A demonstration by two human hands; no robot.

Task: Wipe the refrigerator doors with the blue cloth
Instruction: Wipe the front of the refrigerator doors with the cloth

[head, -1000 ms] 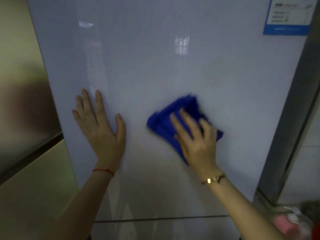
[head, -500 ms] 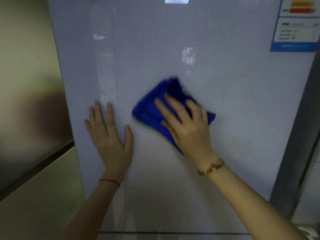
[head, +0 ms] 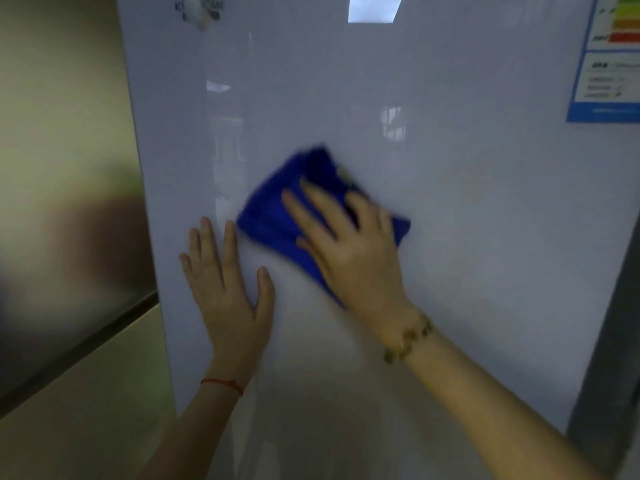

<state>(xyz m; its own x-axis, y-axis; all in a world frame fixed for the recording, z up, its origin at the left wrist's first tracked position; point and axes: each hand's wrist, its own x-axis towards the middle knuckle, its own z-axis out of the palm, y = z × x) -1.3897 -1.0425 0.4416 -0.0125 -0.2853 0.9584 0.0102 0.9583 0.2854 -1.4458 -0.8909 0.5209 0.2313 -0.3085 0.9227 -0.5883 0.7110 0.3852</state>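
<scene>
Pressing folded blue cloth (head: 266, 220) flat against glossy white refrigerator door (head: 467, 237) under spread right hand (head: 349, 251), gripping nothing; left hand (head: 225, 289) open, palm braced beside, probably steadying door.

The blue cloth (head: 277, 216) is motion-blurred and partly hidden under the right hand (head: 349, 251). The energy label (head: 609, 64) is cut off at the right edge, its print unreadable.

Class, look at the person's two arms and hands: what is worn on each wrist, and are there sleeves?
No sleeves show; both forearms are bare. The left hand has a thin red string bracelet at its wrist. The right hand has a gold-coloured chain bracelet at its wrist. No rings are discernible.
</scene>
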